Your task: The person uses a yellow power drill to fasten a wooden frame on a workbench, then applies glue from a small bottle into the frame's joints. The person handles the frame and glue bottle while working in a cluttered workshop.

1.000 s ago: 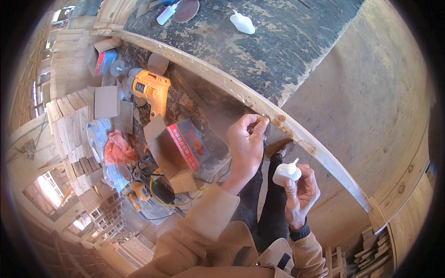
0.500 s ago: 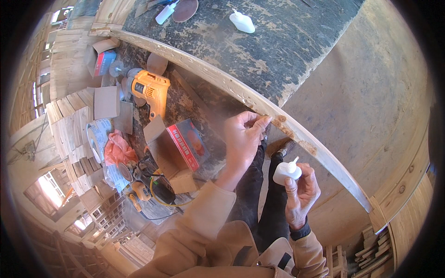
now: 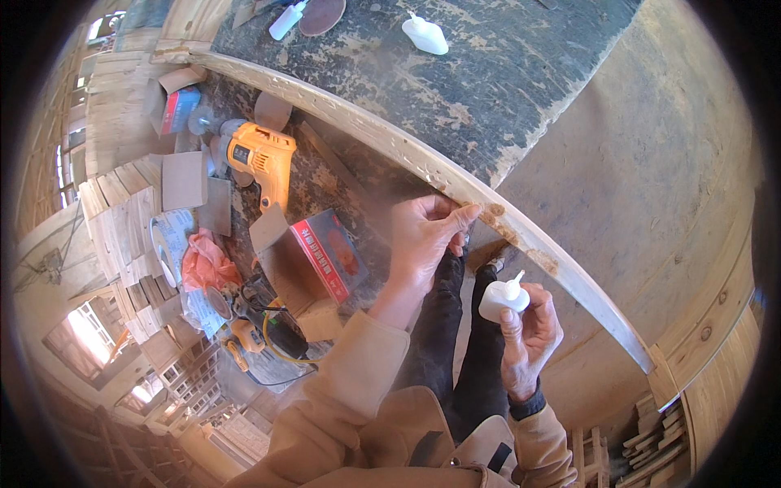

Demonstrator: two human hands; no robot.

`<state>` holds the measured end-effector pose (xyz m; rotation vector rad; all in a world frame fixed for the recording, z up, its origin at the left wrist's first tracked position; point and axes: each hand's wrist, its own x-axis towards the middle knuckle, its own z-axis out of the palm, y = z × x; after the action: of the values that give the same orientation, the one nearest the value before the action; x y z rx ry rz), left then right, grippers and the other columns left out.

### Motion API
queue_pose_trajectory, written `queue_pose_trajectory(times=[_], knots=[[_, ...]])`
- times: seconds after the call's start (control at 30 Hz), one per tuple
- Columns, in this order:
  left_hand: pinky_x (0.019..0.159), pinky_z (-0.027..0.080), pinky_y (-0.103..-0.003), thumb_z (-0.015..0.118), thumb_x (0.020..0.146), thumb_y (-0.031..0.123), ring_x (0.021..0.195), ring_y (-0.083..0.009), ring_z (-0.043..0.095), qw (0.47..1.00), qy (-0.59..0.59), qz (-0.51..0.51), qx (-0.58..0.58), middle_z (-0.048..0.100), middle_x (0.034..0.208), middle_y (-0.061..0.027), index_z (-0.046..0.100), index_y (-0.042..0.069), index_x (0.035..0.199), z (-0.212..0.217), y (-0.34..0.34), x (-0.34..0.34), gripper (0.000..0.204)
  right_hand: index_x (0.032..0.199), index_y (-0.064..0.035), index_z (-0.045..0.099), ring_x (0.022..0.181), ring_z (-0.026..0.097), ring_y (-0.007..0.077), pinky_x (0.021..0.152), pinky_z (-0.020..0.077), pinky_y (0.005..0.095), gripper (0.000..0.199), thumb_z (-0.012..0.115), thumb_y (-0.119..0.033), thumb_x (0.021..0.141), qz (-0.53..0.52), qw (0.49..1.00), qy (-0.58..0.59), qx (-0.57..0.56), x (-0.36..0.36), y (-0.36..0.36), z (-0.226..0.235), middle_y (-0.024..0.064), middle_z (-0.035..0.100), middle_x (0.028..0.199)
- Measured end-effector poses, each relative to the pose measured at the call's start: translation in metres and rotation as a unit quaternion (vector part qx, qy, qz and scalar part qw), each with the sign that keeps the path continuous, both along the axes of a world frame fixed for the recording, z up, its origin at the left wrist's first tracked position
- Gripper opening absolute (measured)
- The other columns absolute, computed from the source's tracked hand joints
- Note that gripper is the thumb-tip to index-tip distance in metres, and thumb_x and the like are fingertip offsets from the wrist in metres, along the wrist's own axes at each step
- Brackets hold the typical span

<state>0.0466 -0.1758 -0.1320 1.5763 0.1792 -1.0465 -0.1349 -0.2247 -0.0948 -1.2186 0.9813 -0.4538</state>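
The left hand (image 3: 425, 236) reaches farther out on an extended arm in a tan sleeve, fingers curled with the tips pressed forward, while the right hand (image 3: 530, 337) stays nearer and to the right, raised upright, its fingers closed in a grip.

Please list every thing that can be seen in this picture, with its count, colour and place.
wood strip: 1, pale, along the table edge
table: 1, dark, worn, top
glue bottles: 3, white; one in the right hand, two on the table
drill: 1, orange, left of centre
box: 1, red and white, open, centre
wood blocks: many, pale, stacked at left
cloth: 1, pink-orange, left
left hand: fingers on the strip
right hand: holds a bottle
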Motion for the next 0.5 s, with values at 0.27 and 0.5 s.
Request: queue_pose_trajectory(times=[0.27, 0.5], knots=[[0.050, 0.050, -0.024, 0.080, 0.088, 0.021, 0.056, -0.0092, 0.060, 0.987, 0.111, 0.096, -0.062, 0.067, 0.073, -0.0051, 0.069, 0.002, 0.087, -0.0036, 0.0032, -0.0063, 0.022, 0.106, 0.0016, 0.063, 0.089, 0.054, 0.0122, 0.080, 0.0445, 0.0255, 0.024, 0.071, -0.014, 0.091, 0.001, 1.000, 0.013, -0.011, 0.0049, 0.0000, -0.0045, 0.0054, 0.060, 0.098], [0.048, 0.050, -0.024, 0.078, 0.090, 0.022, 0.055, -0.0090, 0.060, 0.996, 0.037, 0.056, -0.057, 0.066, 0.070, -0.0051, 0.067, 0.004, 0.082, -0.0064, 0.0001, -0.0077, 0.023, 0.107, 0.0008, 0.063, 0.088, 0.054, 0.0112, 0.080, 0.0447, 0.0250, 0.026, 0.073, -0.018, 0.092, 0.001, 1.000, 0.015, 0.013, 0.0071, 0.0002, -0.0056, 0.0039, 0.060, 0.097]])
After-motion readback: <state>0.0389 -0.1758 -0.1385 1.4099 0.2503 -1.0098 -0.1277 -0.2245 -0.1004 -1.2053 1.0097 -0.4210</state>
